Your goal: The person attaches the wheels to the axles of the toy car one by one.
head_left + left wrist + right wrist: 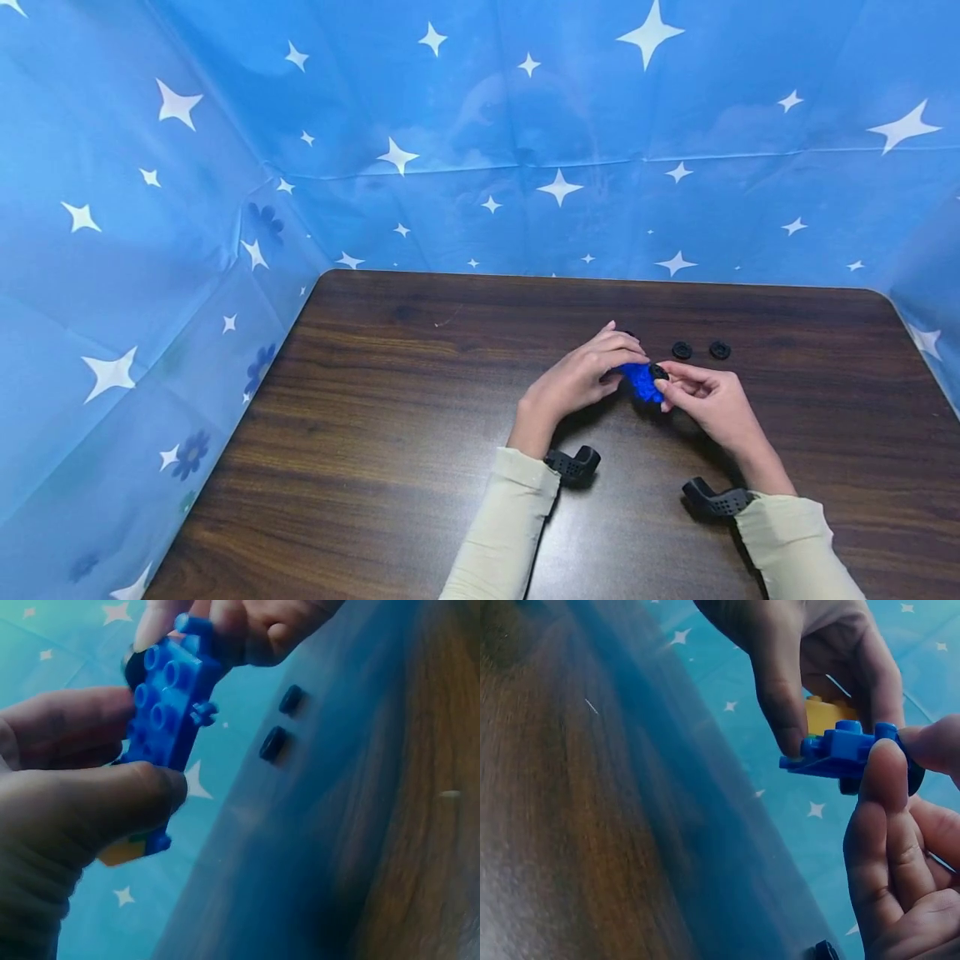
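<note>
My left hand (577,375) grips a blue studded toy car base (642,383) by one end, thumb along its side, holding it tilted above the table. On the base's far end my right hand (712,408) pinches a black toy wheel (657,372) between thumb and fingers, right against the blue side. The left wrist view shows the studs of the blue base (166,697), and a yellow brick (124,851) under the left thumb. In the right wrist view the yellow brick (825,716) sits by the left fingers, and a second black wheel (849,785) shows beneath the base.
Two loose black wheels (682,350) (720,350) lie side by side on the dark wooden table (375,433), just beyond the right hand. A blue star-patterned cloth (480,125) hangs behind the table and along its left side. Each wrist wears a black bracket (573,467).
</note>
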`<state>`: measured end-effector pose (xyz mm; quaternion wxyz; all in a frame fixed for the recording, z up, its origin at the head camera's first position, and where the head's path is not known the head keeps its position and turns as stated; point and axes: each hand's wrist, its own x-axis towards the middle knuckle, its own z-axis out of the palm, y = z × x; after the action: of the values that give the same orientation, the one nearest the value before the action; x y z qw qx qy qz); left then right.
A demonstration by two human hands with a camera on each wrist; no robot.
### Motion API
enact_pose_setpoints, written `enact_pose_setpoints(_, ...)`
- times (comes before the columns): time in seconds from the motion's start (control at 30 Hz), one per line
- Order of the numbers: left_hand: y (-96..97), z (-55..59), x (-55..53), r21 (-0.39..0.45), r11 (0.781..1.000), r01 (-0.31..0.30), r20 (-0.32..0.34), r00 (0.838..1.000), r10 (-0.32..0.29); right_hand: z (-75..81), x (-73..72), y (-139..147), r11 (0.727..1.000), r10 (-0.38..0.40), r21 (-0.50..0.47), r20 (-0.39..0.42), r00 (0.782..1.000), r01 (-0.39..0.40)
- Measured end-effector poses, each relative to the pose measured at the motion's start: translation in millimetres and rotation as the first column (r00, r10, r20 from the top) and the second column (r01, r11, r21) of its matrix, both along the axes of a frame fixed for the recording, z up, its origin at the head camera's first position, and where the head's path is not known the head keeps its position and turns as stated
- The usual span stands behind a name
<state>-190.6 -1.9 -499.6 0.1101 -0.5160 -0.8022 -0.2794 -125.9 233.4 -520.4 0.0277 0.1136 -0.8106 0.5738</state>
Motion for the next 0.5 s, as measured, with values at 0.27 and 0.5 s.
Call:
enact_pose_setpoints(0.27,4.8,1.1,4.3,-0.055,0.998,-0.003,-0.012,1.0,0.002,0.9,1.7,4.8,0.999,0.047,-0.015,0.039,0.998,-0.046)
enact_pose_setpoints(0.5,5.7,0.0,5.4,-0.097,0.995,-0.035,-0.063,0.998,0.029,0.4,1.1,7.9,0.997,0.073,-0.038,0.047,0.996,-0.072)
